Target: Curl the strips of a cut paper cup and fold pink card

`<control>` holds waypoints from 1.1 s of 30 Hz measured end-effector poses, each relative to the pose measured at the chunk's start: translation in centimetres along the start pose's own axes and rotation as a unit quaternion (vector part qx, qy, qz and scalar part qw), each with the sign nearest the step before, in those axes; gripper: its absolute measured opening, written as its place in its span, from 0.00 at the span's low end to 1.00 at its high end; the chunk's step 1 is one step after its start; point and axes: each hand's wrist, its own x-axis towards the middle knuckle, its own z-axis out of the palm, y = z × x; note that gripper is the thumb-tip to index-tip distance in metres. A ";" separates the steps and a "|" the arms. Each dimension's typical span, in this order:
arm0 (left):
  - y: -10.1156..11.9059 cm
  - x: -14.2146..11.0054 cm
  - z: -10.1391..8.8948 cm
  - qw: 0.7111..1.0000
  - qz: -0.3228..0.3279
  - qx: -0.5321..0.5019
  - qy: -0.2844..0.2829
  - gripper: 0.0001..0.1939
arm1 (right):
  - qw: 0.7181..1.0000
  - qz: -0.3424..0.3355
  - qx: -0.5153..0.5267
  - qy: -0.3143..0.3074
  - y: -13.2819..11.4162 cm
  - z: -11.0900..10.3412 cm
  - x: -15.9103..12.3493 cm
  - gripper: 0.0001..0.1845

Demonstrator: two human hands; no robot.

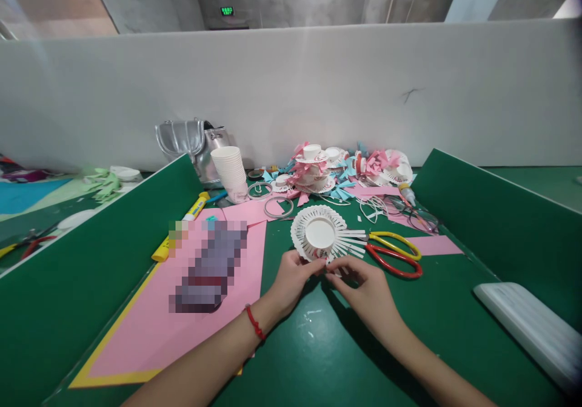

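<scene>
A white paper cup (320, 233) with its wall cut into strips is spread flat like a flower, base facing up. Many strips curl into a looped rim around the base, while several on the right stick out straight. My left hand (293, 281) pinches the near edge of the cut cup. My right hand (361, 281) has thumb and forefinger closed on a strip at the same edge, close to the left fingertips. Scissors (395, 254) with one yellow and one red handle lie just right of the cup; the strips cover their blades.
Pink paper sheets (150, 334) and a blurred-out dark object (211, 267) lie left. Behind stand stacked paper cups (228, 167), a silver bag (182, 140) and cut-cup flowers (313, 167). A yellow glue stick (161, 250) rests by the green left divider (113, 237). A white ridged object (527, 328) sits right.
</scene>
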 end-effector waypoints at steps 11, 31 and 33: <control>-0.4 0.1 -0.1 0.999 0.008 -0.022 0.028 0.08 | 0.945 -0.178 -0.270 0.041 0.5 -0.4 -0.9 0.09; 0.1 -0.5 0.5 0.984 0.081 0.157 0.023 0.04 | 0.998 0.055 0.003 0.030 -0.3 -1.2 0.7 0.08; 0.1 -0.6 0.5 0.989 0.070 0.125 0.023 0.05 | 0.995 0.085 0.035 0.043 -0.6 -1.1 0.8 0.09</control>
